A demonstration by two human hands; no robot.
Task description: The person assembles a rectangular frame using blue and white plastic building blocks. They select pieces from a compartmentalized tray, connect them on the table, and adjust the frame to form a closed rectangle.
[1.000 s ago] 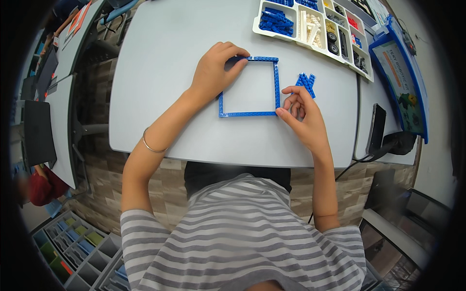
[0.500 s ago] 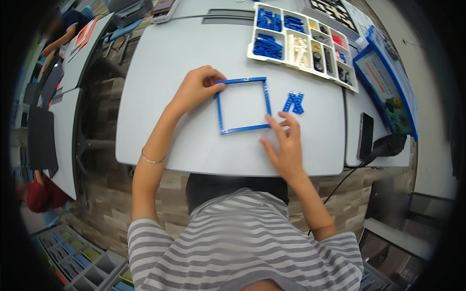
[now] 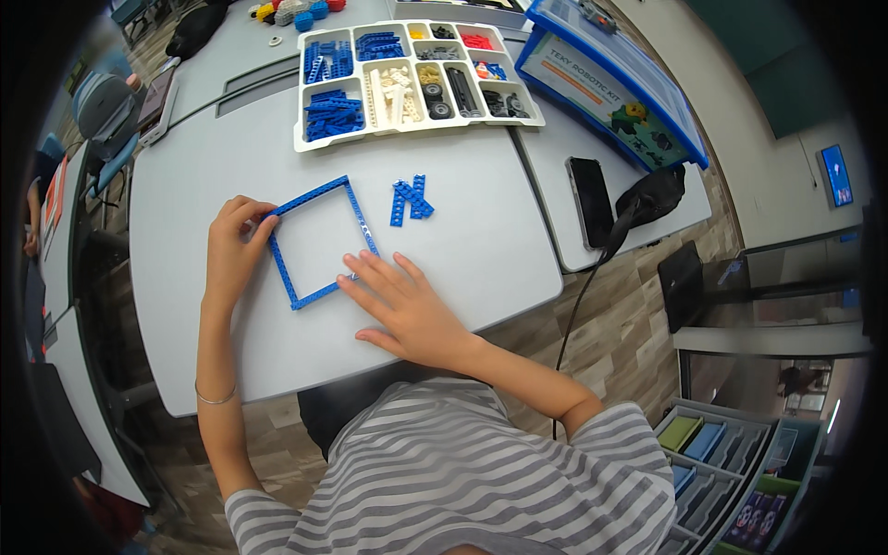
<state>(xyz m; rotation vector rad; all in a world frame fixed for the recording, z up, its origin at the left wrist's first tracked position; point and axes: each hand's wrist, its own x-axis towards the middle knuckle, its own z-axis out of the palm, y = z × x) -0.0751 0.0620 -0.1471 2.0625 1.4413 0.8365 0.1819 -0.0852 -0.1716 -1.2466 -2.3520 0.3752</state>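
Note:
A square frame of thin blue beams (image 3: 319, 242) lies flat on the grey table (image 3: 462, 231). My left hand (image 3: 233, 250) grips its left corner between thumb and fingers. My right hand (image 3: 407, 310) lies flat on the table with spread fingers, its fingertips touching the frame's near right corner. A small pile of loose blue beams (image 3: 410, 199) rests just right of the frame, apart from both hands.
A white compartment tray (image 3: 407, 79) with blue, white, black and red parts stands at the far edge. A blue-lidded kit box (image 3: 610, 83) sits to its right. A black phone (image 3: 590, 199), a cable and a dark pouch (image 3: 652, 194) lie right.
My head has shifted, so the table sits lower and nearer. My right hand has flattened and slid toward the frame's near right corner. My left hand still holds the left corner.

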